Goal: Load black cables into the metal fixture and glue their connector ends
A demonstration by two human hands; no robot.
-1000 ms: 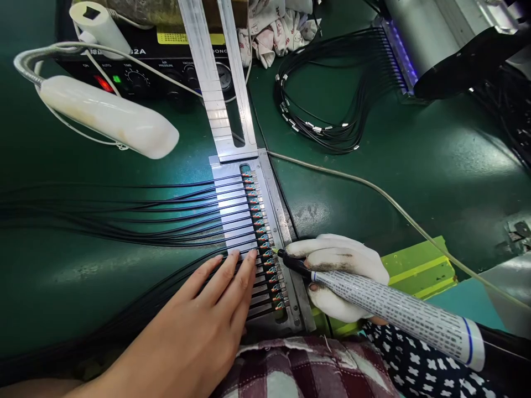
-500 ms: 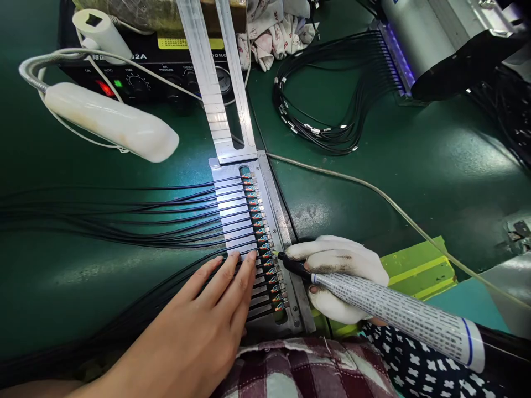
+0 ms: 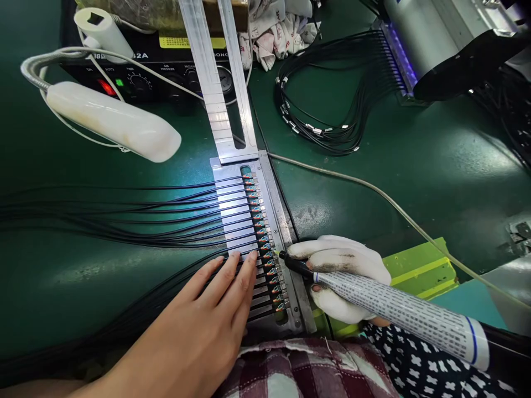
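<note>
My bare left hand [image 3: 194, 326] lies flat, fingers together and stretched out, on the black cables [image 3: 124, 221] where they enter a metal comb fixture [image 3: 232, 221]. My right hand [image 3: 344, 276], in a white glove, is closed around a pen-like dispensing tool [image 3: 398, 312] with a patterned grip. The tool's black tip touches the row of small coloured cable ends [image 3: 261, 237] in the fixture's slot, about two thirds of the way down the row.
A white gooseneck lamp head [image 3: 112, 121] hangs at the upper left over a black control box [image 3: 136, 83]. A bundle of black cables [image 3: 327, 110] runs to a grey machine [image 3: 435, 38] at the upper right. A yellow-green block [image 3: 418, 271] sits beside my right hand.
</note>
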